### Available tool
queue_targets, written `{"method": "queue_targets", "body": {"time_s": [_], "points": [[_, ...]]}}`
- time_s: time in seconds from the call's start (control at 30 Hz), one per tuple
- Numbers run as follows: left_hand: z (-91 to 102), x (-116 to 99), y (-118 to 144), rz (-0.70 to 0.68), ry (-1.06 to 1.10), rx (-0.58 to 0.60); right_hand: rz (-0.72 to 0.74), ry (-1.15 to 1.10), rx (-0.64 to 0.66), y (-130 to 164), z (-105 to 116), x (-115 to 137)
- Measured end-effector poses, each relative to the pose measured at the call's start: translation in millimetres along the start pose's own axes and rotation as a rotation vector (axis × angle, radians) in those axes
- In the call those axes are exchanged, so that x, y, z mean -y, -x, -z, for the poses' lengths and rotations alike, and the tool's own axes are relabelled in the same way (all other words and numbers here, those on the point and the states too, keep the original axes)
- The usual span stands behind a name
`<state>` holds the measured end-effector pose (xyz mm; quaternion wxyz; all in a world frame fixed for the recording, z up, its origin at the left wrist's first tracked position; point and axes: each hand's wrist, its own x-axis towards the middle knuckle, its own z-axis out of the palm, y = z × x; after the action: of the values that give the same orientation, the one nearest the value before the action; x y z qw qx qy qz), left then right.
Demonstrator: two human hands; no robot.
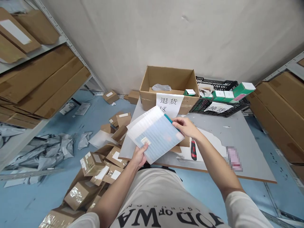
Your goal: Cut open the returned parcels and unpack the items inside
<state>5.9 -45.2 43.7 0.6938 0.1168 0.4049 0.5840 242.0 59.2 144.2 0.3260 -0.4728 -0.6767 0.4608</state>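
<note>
White t-shirt sits closest to the lens, black print upside down, looks like "OD of WA" though it's cut off. Left hand pinches the near corner of a translucent frosted plastic pouch with a bluish flat item inside, thumb closed on top by a small white sticker. Right hand grips the pouch's edge at 3 o'clock, fingers curled shut. Pouch floats above the grey tabletop. At 12 o'clock, an open brown cardboard box wears a paper sign reading 退货区. Red-and-black utility knife lies at 5 o'clock.
</note>
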Motion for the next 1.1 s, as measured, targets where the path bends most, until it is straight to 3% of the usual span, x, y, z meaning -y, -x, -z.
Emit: {"method": "queue_targets", "body": {"time_s": [0.1,0.2,0.37,0.63,0.77,0.87,0.97,1.1], "points": [[-2.3,3.5,-6.6,0.001,0.009,0.018,-0.048,0.000,0.072,-12.1,-2.2,-0.2],[-3.8,4.3,-16.4,0.021,0.017,0.046,-0.141,-0.178,0.152,-17.9,-7.4,-7.3],[-3.3,2.9,-27.4,0.026,-0.002,0.104,-0.280,-0.423,0.077,-19.4,-7.6,-14.7],[2.6,-0.3,-19.1,0.048,-0.229,0.186,-0.330,-0.501,-0.022,-18.0,19.1,-11.7],[7.8,-17.2,-22.7,0.045,-0.333,0.106,-0.292,-0.512,-0.090,-19.3,43.0,-4.9],[23.0,-34.3,-36.5,-0.011,-0.356,0.056,-0.246,-0.483,-0.189,-17.4,61.5,-2.9],[50.7,-44.0,-59.0,-0.039,-0.375,-0.040,-0.224,-0.479,-0.290,-11.0,72.9,-10.9],[94.5,-40.6,-87.8,-0.081,-0.510,-0.324,-0.247,-0.485,-0.371,1.5,71.9,-35.9]]}}
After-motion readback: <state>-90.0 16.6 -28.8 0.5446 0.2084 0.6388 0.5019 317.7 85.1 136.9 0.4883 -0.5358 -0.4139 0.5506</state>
